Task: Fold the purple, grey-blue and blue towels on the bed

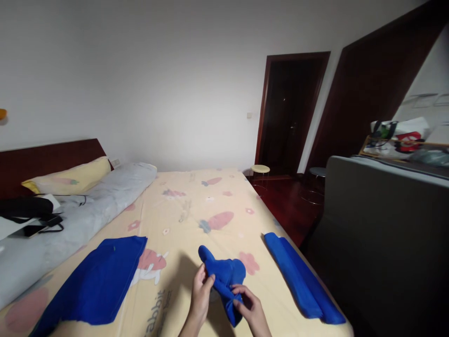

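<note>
Above the bed [189, 201], both my hands grip a bunched piece of blue cloth [226, 271]. My left hand [201, 296] pinches its left side, thumb on top. My right hand [251, 309] has thumb and fingers closed on the lower right part. Folds hide the cloth's full shape, and a rounded end sticks up at its upper left. To the left, a flat blue cloth [94, 281] lies spread on the sheet. Long folded strips of blue cloth [298, 276] lie along the bed's right edge.
A yellow pillow [73, 177] and a grey quilt [91, 220] line the headboard side, with a black bag [26, 207] and a phone [35, 229] on top. Beyond the right edge stand a stool [260, 169] and a dark grey panel [382, 234].
</note>
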`<state>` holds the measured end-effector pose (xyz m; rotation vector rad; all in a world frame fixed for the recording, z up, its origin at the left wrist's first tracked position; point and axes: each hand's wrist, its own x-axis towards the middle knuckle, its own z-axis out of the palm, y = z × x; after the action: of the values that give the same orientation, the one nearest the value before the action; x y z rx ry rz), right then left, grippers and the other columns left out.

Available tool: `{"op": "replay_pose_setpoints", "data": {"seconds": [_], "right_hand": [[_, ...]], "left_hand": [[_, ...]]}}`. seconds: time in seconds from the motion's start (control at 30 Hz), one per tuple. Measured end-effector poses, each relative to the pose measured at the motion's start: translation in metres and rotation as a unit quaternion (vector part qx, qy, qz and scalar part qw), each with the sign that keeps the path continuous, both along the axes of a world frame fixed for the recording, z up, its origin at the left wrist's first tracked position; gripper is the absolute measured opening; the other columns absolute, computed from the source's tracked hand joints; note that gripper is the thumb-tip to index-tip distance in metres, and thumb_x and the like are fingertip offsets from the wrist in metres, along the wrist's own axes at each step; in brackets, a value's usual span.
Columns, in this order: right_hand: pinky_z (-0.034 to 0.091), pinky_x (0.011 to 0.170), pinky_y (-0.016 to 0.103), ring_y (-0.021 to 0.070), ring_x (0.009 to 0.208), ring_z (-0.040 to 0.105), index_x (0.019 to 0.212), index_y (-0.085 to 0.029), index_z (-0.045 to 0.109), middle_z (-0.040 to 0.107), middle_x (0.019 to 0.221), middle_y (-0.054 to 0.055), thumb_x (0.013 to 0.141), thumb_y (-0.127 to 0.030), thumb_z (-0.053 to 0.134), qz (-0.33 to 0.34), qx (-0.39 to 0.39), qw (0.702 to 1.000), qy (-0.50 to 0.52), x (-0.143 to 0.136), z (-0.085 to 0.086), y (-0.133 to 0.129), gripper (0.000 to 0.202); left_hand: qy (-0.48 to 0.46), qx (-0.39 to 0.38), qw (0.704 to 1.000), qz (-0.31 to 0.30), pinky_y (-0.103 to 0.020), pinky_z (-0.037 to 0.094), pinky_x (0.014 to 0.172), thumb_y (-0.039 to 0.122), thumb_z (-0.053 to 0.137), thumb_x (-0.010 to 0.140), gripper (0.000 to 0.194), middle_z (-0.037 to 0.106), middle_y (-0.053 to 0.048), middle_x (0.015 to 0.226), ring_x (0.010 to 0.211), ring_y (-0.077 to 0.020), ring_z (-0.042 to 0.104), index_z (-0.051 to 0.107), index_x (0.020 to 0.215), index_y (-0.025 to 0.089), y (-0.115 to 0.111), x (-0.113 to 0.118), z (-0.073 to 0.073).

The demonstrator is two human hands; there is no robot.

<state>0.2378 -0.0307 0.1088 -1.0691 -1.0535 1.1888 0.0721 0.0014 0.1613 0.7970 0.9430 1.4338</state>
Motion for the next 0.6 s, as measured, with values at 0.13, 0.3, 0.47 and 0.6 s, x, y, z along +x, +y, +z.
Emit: {"op": "replay_pose_setpoints", "data": {"seconds": [0.13, 0.3, 0.47, 0.6], "right_hand": [[0.046, 0.073, 0.03, 0.0201, 0.078, 0.059, 0.069, -0.019, 0.07, 0.068, 0.078, 0.006, 0.065, -0.056, 0.076, -0.011, -0.06, 0.99, 0.13, 0.002, -0.001, 0.003, 0.038], [0.041, 0.065, 0.024, 0.0116, 0.065, 0.052, 0.088, -0.021, 0.069, 0.062, 0.072, -0.002, 0.067, -0.046, 0.08, 0.059, -0.072, 0.976, 0.199, 0.0, 0.006, 0.003, 0.034], [0.041, 0.066, 0.025, 0.0124, 0.067, 0.054, 0.087, -0.019, 0.07, 0.064, 0.075, 0.0, 0.072, -0.048, 0.075, 0.1, -0.044, 0.98, 0.166, -0.015, 0.025, 0.005, 0.033], [0.039, 0.061, 0.024, 0.0113, 0.061, 0.049, 0.074, -0.018, 0.069, 0.059, 0.064, -0.002, 0.068, -0.049, 0.078, 0.06, -0.035, 0.99, 0.125, -0.023, 0.032, 0.009, 0.033]], "left_hand": [[-0.036, -0.02, 0.999, 0.016, -0.038, 0.05, 0.091, 0.036, 0.083, 0.057, 0.062, 0.073, -0.015, 0.108, 0.105, -0.03, 0.066, 0.067, 0.113, 0.018, 0.0, -0.004, 0.005], [-0.037, -0.003, 0.999, -0.005, -0.041, 0.046, 0.1, 0.035, 0.08, 0.06, 0.061, 0.07, -0.016, 0.116, 0.113, -0.031, 0.062, 0.066, 0.116, 0.019, 0.002, -0.009, -0.007], [0.1, -0.006, 0.995, -0.021, -0.043, 0.047, 0.098, 0.035, 0.076, 0.06, 0.048, 0.071, -0.014, 0.108, 0.109, -0.0303, 0.063, 0.067, 0.104, 0.019, 0.006, -0.007, -0.024], [0.318, 0.075, 0.94, 0.1, -0.043, 0.049, 0.093, 0.036, 0.069, 0.068, 0.031, 0.068, -0.009, 0.097, 0.099, -0.0274, 0.063, 0.063, 0.095, 0.021, -0.004, -0.001, -0.021]]}}
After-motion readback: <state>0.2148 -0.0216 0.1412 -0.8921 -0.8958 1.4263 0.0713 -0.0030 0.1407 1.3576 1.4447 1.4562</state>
